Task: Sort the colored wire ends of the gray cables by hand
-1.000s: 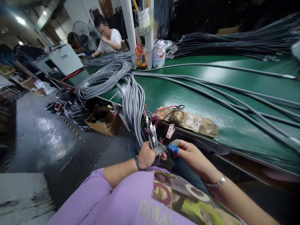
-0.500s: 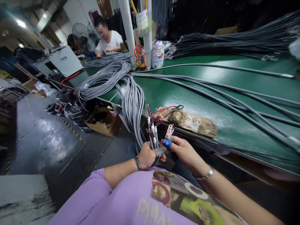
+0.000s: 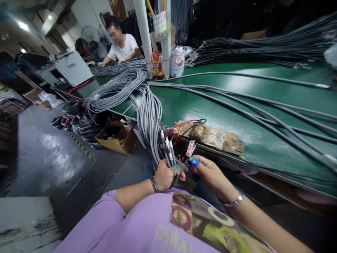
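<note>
Landmark: a long brown block wrapped in shiny clear tape (image 3: 216, 137), lying along the near edge of the glossy green bench (image 3: 237, 95).
Left hand: the left hand (image 3: 164, 175), with grey wrapping on its thumb, is in front and to the left of the block, closed around several grey round cables (image 3: 170, 160).
Cable ends: white sleeves and fine coloured wires stick up from that fist, left of the block.
Right hand: the right hand (image 3: 207, 170), a blue cover (image 3: 194, 162) on its thumb, is in front of the block; its fingertips meet close beside the left thumb, and I cannot tell whether they pinch anything.
Clip: a pale pink flat clip (image 3: 190, 148) is just off the block's left front, above the right fingertips.
Cable bundle: a thick grey looped cable bundle (image 3: 150, 119) hangs over the bench edge, left of the block.
Loose cables: several long grey cables (image 3: 231, 96) stretch across behind the block.
Co-worker: a person in a white shirt (image 3: 125, 47) sits well behind and left of the block, both arms lowered toward grey cables.
</note>
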A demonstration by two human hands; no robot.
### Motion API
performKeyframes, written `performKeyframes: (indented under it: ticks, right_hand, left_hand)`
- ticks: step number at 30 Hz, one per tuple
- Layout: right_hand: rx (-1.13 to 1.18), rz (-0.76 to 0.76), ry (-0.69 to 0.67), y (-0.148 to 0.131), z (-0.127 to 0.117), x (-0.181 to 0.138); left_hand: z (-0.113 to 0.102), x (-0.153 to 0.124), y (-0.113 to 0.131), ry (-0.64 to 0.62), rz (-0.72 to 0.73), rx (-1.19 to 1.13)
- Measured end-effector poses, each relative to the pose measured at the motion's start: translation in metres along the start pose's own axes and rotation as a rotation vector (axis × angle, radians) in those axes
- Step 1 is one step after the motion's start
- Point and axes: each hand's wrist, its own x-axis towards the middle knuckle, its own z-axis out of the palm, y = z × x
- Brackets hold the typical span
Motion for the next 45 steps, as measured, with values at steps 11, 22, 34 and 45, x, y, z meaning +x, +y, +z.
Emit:
performKeyframes:
  ticks: [11, 22, 34, 45]
  right_hand:
    - [0.108, -0.050, 0.010, -0.007, -0.001, 0.027]
    - [0.373, 0.056, 0.010, -0.009, 0.012, 0.036]
    - [0.393, 0.088, -0.049, -0.009, 0.008, 0.031]
    - [0.286, -0.032, 0.039, -0.001, 0.003, 0.036]
  left_hand:
    - [0.015, 0.002, 0.015, -0.028, -0.011, -0.093]
    - [0.018, 0.011, 0.005, -0.028, -0.010, -0.079]
    - [0.013, 0.003, 0.006, 0.004, -0.005, -0.063]
    - [0.021, 0.004, 0.007, 0.118, 0.048, -0.099]
